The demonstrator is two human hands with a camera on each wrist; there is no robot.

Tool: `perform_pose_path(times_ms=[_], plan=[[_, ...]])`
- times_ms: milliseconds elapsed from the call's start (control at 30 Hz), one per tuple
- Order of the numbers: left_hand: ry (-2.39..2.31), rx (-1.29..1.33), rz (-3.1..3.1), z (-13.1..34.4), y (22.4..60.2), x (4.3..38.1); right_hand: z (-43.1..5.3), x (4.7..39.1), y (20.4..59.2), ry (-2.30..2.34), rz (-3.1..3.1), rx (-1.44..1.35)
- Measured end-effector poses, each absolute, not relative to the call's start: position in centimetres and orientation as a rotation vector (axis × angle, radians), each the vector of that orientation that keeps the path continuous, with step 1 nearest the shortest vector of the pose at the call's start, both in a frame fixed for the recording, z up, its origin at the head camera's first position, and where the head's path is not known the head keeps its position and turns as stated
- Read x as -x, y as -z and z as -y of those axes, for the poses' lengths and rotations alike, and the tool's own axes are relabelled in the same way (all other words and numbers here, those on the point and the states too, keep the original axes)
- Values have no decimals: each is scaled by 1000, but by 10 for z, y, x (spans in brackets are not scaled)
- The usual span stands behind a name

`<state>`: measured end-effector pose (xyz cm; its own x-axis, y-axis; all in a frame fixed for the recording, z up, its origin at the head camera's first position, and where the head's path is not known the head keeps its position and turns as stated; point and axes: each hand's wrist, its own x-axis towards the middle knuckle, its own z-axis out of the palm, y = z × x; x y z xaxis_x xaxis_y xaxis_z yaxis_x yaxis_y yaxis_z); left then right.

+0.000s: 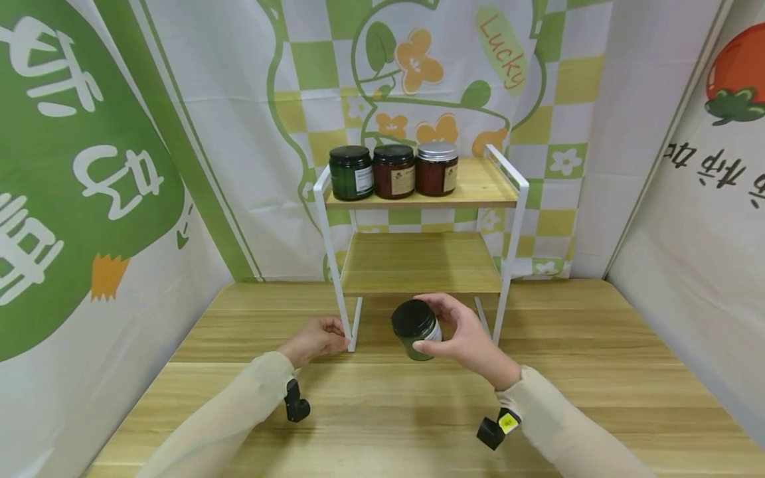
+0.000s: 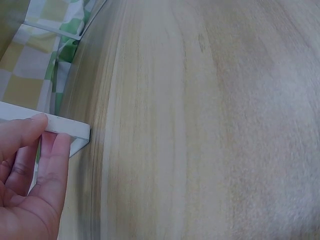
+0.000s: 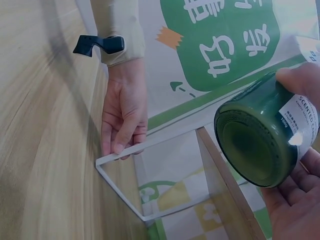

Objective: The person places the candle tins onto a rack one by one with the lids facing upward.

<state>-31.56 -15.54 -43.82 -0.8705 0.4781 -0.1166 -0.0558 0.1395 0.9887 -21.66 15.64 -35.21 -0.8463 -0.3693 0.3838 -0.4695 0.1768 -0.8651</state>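
My right hand (image 1: 463, 335) grips a green glass scented candle jar (image 1: 420, 345) with a black lid, thumb on one side and fingers on the other. The jar is tilted in front of the shelf's lower opening. In the right wrist view the candle's round base (image 3: 252, 147) faces the camera, and its white label reads "SCENTED". My left hand (image 1: 317, 340) pinches the foot of the white front left leg (image 1: 336, 282) of a small two-tier shelf. Thumb and fingertips lie on either side of that white bar (image 2: 67, 125) in the left wrist view.
On the wooden top tier (image 1: 478, 182) stand a green jar (image 1: 349, 176), a brown jar (image 1: 393, 174) with a black lid and another brown jar (image 1: 436, 174) with a silver lid. Below is the lower tier (image 1: 421, 262). Printed cloth (image 1: 227, 119) hangs around the wooden table (image 1: 370, 418).
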Motion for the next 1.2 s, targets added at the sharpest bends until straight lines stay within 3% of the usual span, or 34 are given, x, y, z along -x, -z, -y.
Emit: perform_pose_path(times_ms=[867, 1200], plan=[[-1777, -360, -2031, 155, 441, 317, -172, 217, 343, -1939, 2235, -771], [-1780, -378, -2037, 156, 441, 316, -184, 219, 317, -1930, 2141, -819]])
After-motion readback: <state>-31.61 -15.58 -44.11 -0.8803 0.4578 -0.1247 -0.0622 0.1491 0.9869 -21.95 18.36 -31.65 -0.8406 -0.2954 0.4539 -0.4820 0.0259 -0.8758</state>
